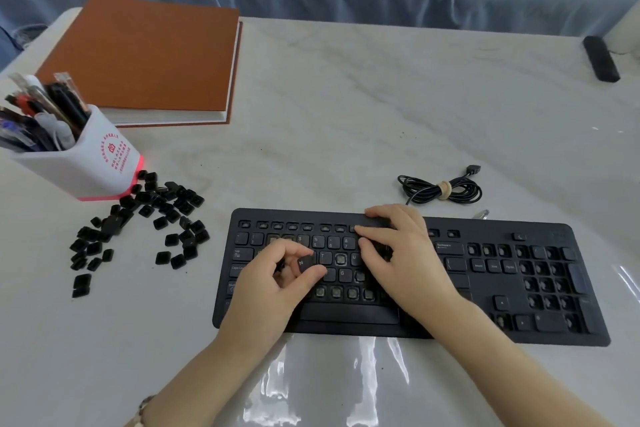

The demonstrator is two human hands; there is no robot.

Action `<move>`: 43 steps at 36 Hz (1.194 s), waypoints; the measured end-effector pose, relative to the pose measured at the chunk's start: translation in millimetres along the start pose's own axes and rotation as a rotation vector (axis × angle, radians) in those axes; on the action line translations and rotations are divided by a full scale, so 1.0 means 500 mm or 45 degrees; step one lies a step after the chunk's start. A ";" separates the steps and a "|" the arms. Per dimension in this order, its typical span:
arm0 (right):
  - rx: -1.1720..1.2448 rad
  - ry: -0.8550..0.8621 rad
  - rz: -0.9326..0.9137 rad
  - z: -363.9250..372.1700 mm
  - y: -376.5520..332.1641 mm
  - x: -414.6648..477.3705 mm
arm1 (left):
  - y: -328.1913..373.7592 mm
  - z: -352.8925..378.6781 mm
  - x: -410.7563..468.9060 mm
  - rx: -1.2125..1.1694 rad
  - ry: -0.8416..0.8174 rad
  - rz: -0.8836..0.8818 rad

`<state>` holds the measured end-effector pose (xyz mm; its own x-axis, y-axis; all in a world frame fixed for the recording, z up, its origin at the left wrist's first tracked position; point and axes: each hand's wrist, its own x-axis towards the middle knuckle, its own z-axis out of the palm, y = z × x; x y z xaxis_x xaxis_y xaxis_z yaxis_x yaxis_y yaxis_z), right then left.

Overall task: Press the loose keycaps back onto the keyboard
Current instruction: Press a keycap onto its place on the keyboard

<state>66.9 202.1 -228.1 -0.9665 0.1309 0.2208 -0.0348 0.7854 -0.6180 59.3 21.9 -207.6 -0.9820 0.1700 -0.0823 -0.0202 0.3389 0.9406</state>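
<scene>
A black keyboard (485, 291) lies on the marble table with many bare key sockets across its letter rows and number pad. My left hand (273, 288) hovers over the left letter rows and pinches a black keycap (305, 261) marked N between thumb and fingers. My right hand (398, 253) rests flat on the keyboard's middle, fingers straight and spread over the upper rows. A pile of loose black keycaps (145, 222) lies scattered on the table to the keyboard's left.
A white pen holder (86, 163) full of pens stands behind the keycap pile. An orange-covered book (145, 55) lies at the back left. The keyboard's coiled cable (441, 188) sits behind it. A black remote (601, 58) lies at the far right.
</scene>
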 end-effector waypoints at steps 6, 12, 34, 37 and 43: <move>0.778 -0.244 0.501 -0.021 -0.079 -0.034 | 0.005 -0.013 -0.012 0.032 -0.134 0.046; 1.081 -0.411 0.760 -0.015 -0.099 -0.055 | -0.005 -0.015 -0.022 0.121 -0.300 0.162; 0.725 -0.099 0.823 -0.142 0.009 -0.098 | -0.021 -0.027 -0.049 0.103 -0.079 -0.097; 0.638 -0.059 0.774 -0.139 0.015 -0.102 | -0.016 -0.024 -0.054 0.108 -0.091 -0.053; 0.568 -0.021 0.662 -0.123 0.018 -0.115 | -0.019 -0.022 -0.055 -0.033 -0.004 -0.060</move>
<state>137.6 238.9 -199.9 -0.8898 0.4111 -0.1982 0.3367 0.2979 -0.8932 84.5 3.5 -210.6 -0.9792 0.1574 -0.1281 -0.0716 0.3227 0.9438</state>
